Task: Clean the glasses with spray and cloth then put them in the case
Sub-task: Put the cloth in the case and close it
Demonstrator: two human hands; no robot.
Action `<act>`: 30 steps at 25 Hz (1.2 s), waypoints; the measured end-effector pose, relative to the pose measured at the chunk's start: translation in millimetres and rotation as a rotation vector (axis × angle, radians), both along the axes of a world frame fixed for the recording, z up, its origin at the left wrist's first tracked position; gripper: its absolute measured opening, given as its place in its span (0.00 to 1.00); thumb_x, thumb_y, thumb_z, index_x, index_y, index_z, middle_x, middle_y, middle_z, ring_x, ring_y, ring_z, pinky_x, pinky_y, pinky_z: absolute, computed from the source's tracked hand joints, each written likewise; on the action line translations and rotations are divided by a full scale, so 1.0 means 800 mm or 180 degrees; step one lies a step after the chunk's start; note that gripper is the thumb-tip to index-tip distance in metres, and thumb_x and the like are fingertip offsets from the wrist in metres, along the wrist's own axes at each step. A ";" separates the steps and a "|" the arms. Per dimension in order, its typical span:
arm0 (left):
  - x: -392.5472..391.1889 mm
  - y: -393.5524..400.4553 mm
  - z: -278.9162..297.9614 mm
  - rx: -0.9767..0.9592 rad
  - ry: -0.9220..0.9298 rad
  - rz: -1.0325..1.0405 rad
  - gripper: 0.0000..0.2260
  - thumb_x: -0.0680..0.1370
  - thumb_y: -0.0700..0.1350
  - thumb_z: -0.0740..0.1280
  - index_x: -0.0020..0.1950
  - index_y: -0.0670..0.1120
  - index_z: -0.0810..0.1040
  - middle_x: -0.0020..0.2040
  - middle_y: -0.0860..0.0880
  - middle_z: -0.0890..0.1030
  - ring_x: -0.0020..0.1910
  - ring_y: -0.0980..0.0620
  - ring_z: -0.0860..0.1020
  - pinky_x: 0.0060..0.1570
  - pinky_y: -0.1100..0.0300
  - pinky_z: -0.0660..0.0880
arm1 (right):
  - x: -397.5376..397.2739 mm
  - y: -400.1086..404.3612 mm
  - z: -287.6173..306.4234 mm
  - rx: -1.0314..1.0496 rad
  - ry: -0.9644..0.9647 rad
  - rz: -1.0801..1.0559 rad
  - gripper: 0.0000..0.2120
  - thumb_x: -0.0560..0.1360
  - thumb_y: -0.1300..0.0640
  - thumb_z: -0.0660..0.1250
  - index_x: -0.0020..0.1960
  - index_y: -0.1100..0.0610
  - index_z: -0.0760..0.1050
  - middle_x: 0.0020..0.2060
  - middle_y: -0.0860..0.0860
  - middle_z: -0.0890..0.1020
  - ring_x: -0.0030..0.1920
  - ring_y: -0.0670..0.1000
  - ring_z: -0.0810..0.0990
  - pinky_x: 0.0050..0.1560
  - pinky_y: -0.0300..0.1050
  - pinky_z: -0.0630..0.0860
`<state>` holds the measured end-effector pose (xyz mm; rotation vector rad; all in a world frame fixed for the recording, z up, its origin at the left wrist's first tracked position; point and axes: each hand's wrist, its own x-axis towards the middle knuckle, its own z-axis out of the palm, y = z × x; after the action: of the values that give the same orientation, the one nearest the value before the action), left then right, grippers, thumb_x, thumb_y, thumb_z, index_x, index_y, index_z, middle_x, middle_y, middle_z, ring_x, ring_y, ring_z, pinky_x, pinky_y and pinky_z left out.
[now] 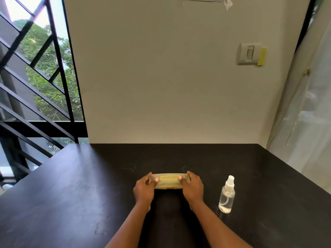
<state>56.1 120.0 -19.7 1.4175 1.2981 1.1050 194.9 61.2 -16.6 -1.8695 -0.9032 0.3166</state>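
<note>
Glasses case (170, 181), a long yellowish translucent one with yellow print on its lid, lies closed and flat on the black worktop (71, 194), crosswise to the person and a little toward six o'clock from the worktop's middle. Both hands grasp it by the ends: the left hand (144, 189) curls round the nine o'clock end with the thumb laid on the lid, and the right hand (192, 187) curls round the three o'clock end, thumb on the lid likewise. Whether the glasses are inside cannot be told through the plastic. At three o'clock from the case, near the right hand but apart from it, a clear spray bottle (227, 196) with a white nozzle stands upright. On the wall at one o'clock sits a light switch (249, 53).
</note>
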 end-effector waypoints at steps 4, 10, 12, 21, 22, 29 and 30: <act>-0.002 -0.002 0.003 -0.0821 -0.0705 0.0183 0.23 0.72 0.37 0.71 0.66 0.40 0.72 0.63 0.44 0.76 0.63 0.46 0.73 0.65 0.49 0.69 | -0.003 -0.008 0.007 0.0088 0.0985 -0.0320 0.19 0.77 0.60 0.63 0.67 0.61 0.70 0.64 0.56 0.75 0.65 0.54 0.72 0.64 0.45 0.68; -0.017 -0.018 -0.001 -0.1243 -0.1048 0.0169 0.17 0.67 0.36 0.75 0.54 0.43 0.79 0.56 0.44 0.80 0.56 0.46 0.77 0.61 0.48 0.73 | -0.011 -0.040 0.012 0.0274 0.1275 -0.0519 0.14 0.76 0.61 0.64 0.61 0.60 0.76 0.59 0.54 0.79 0.61 0.52 0.75 0.59 0.39 0.68; -0.023 -0.027 -0.001 -0.1304 -0.1080 0.0151 0.13 0.66 0.36 0.76 0.49 0.45 0.81 0.54 0.44 0.80 0.55 0.45 0.78 0.60 0.48 0.74 | -0.017 -0.051 0.015 0.0311 0.1308 -0.0556 0.14 0.76 0.61 0.64 0.61 0.60 0.77 0.58 0.54 0.80 0.61 0.52 0.75 0.59 0.40 0.68; -0.038 -0.074 0.014 -0.1241 -0.1078 0.0445 0.08 0.69 0.33 0.72 0.42 0.45 0.78 0.49 0.45 0.79 0.51 0.47 0.78 0.56 0.52 0.76 | -0.033 -0.086 0.010 0.0293 0.1282 -0.0606 0.10 0.73 0.62 0.64 0.52 0.58 0.80 0.52 0.54 0.82 0.49 0.50 0.77 0.50 0.40 0.71; -0.039 -0.078 0.016 -0.1182 -0.0978 0.0485 0.07 0.70 0.34 0.72 0.43 0.45 0.78 0.49 0.45 0.79 0.51 0.47 0.78 0.55 0.53 0.76 | -0.034 -0.087 0.009 0.0278 0.1274 -0.0590 0.10 0.73 0.62 0.64 0.52 0.58 0.80 0.51 0.54 0.82 0.49 0.49 0.76 0.49 0.39 0.71; -0.042 -0.094 0.023 -0.1081 -0.0665 0.0470 0.07 0.71 0.37 0.71 0.47 0.43 0.78 0.49 0.45 0.77 0.49 0.49 0.75 0.46 0.58 0.74 | -0.038 -0.096 0.011 0.0245 0.1230 -0.0588 0.10 0.74 0.63 0.63 0.53 0.59 0.80 0.51 0.54 0.81 0.47 0.49 0.75 0.45 0.40 0.69; -0.042 -0.095 0.023 -0.1057 -0.0632 0.0470 0.07 0.71 0.37 0.71 0.47 0.44 0.78 0.49 0.46 0.77 0.49 0.49 0.75 0.46 0.58 0.74 | -0.039 -0.097 0.012 0.0245 0.1234 -0.0597 0.10 0.74 0.63 0.63 0.53 0.59 0.80 0.50 0.54 0.81 0.47 0.49 0.75 0.44 0.40 0.69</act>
<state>22.6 44.3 -1.5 0.9567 1.3835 1.0401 163.8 -16.7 -7.4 -1.7263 -0.4676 0.4999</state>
